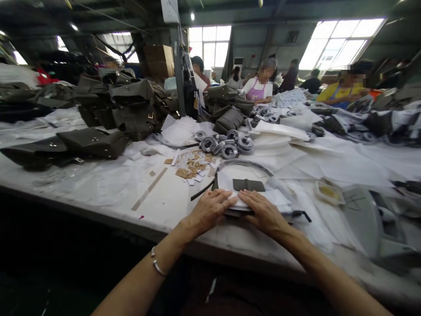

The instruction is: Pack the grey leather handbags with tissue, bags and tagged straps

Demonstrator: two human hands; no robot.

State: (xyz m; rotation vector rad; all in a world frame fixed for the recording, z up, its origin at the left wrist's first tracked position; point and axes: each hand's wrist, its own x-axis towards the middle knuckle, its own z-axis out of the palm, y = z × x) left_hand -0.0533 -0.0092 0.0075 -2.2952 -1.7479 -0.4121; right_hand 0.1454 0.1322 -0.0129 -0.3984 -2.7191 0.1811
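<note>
Close to the table's front edge lies a dark bag, largely covered by white wrapping paper [278, 199]. A small dark olive flap piece [249, 185] with a fold across its middle rests on top of the paper. My left hand [213, 206] lies flat on the near left part of the paper, fingers stretched out. My right hand [263, 210] is spread on the near right part, fingertips beside the flap piece. Both hands press from above and grasp nothing. A dark strap [201, 191] sticks out at the left, and a curved wrapped strap arcs behind.
Small tags [194, 164] are heaped beyond my left hand, with coiled wrapped straps [226, 145] behind them. Dark bags [95, 142] stand at the left. White sheets [332, 164], a plastic tub [329, 193] and a grey panel [362, 219] lie at the right. Several people work farther back.
</note>
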